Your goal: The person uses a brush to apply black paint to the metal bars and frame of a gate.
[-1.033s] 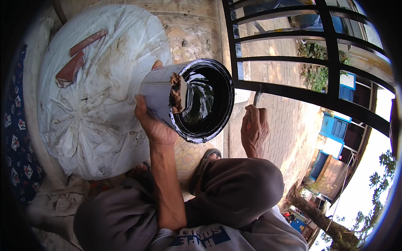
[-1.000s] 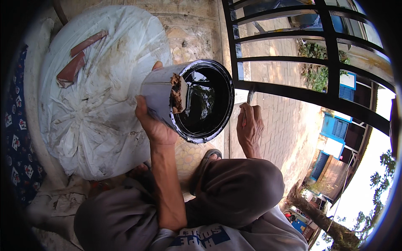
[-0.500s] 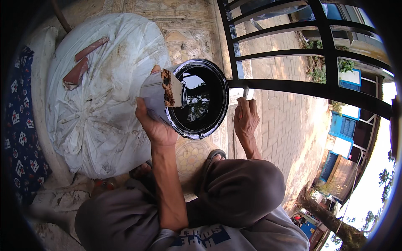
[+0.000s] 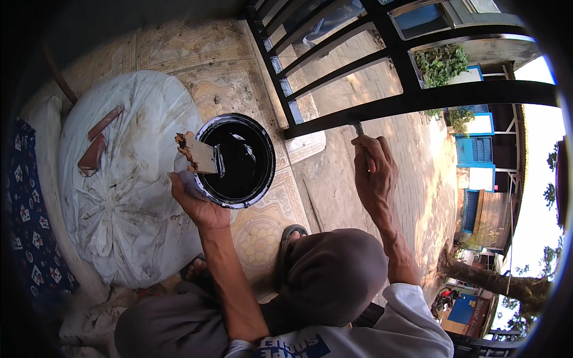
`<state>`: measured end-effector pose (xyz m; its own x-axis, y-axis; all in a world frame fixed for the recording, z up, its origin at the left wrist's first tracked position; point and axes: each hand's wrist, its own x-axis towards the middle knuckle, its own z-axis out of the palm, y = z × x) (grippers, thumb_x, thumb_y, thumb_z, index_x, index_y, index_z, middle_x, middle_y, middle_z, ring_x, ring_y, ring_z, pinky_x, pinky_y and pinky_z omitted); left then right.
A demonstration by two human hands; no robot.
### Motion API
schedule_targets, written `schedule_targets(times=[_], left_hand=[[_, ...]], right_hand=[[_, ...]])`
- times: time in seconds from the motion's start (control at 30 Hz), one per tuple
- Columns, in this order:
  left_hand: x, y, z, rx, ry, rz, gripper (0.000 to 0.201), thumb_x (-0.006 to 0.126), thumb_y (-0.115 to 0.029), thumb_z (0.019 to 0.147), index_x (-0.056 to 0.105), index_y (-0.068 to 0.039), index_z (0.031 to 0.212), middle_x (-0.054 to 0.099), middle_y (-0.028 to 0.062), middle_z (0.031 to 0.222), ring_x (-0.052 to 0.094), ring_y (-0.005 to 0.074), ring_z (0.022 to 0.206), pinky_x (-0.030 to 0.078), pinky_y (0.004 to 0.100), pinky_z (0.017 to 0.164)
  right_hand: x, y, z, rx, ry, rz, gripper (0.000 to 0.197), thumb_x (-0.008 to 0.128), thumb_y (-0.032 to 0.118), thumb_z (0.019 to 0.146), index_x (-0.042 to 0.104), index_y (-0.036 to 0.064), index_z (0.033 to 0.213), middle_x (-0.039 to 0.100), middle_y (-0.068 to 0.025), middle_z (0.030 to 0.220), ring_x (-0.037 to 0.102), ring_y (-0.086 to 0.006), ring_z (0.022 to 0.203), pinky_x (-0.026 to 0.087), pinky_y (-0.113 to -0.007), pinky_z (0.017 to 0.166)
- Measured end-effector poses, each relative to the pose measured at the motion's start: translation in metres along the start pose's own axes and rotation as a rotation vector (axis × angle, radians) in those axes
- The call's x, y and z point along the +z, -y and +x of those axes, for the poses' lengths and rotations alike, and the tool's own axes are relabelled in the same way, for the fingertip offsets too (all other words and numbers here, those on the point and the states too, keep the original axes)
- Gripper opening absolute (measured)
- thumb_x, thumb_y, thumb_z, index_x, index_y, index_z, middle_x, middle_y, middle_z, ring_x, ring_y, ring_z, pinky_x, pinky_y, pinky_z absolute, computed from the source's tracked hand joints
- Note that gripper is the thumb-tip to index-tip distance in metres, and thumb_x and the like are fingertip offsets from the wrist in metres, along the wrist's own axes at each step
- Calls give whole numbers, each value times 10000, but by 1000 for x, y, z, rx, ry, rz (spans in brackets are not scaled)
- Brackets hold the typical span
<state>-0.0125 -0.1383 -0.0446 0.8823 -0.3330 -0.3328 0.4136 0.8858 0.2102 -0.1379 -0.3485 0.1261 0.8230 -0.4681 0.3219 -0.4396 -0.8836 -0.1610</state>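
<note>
My left hand [image 4: 206, 206] is wrapped round the side of a paint can [image 4: 264, 192] with glossy black paint inside and smears on its rim. A flat pale piece [image 4: 203, 156] with a ragged brown end juts over the can's left edge. In my right hand [image 4: 377, 173] is a small paintbrush [image 4: 359, 127], pinched by the handle; a bit of red shows between the fingers. Its tip meets the underside of the bottom bar of a black metal railing [image 4: 427, 97]. The bristles are mostly hidden against the dark bar.
A bulging, dirty white sack [image 4: 128, 221] stands left of the can, with reddish-brown scraps [image 4: 92, 155] on it. Dark blue patterned cloth [image 4: 36, 232] hangs at the far left. Patterned tiles [image 4: 256, 238] lie underneath; paving stretches beyond the railing. My bent knees are close below.
My right hand has risen slightly and moved rightward along the railing's bottom bar with the brush. The view has shifted, so the can and sack sit lower and further left.
</note>
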Motion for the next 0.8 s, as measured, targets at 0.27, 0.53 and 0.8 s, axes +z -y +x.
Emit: schedule_targets(times=[0.27, 0.53, 0.8], left_hand=[[1, 9, -8, -127, 111, -199, 654, 565, -504, 967, 490, -35, 1416, 595, 134, 1363, 592, 277, 1228, 482, 450, 1070], [15, 16, -16, -123, 62, -225, 637, 558, -495, 971, 489, -46, 1417, 583, 150, 1378, 577, 292, 1254, 477, 473, 1077], [22, 11, -23, -99, 95, -224, 626, 573, -480, 968, 495, -36, 1403, 603, 145, 1355, 592, 281, 1239, 483, 468, 1072]], right_hand=[[-106, 24, 30, -124, -258, -138, 119, 629, 43, 953, 682, 61, 1059, 603, -92, 861, 625, -234, 708, 476, -350, 613], [-57, 25, 15, -293, 2, -560, 263, 700, 114, 807, 589, 96, 1045, 529, -76, 878, 592, -229, 788, 467, -398, 628], [-64, 21, 46, -171, -149, -189, 61, 624, 148, 937, 618, 126, 994, 585, -80, 844, 639, -299, 688, 492, -427, 613]])
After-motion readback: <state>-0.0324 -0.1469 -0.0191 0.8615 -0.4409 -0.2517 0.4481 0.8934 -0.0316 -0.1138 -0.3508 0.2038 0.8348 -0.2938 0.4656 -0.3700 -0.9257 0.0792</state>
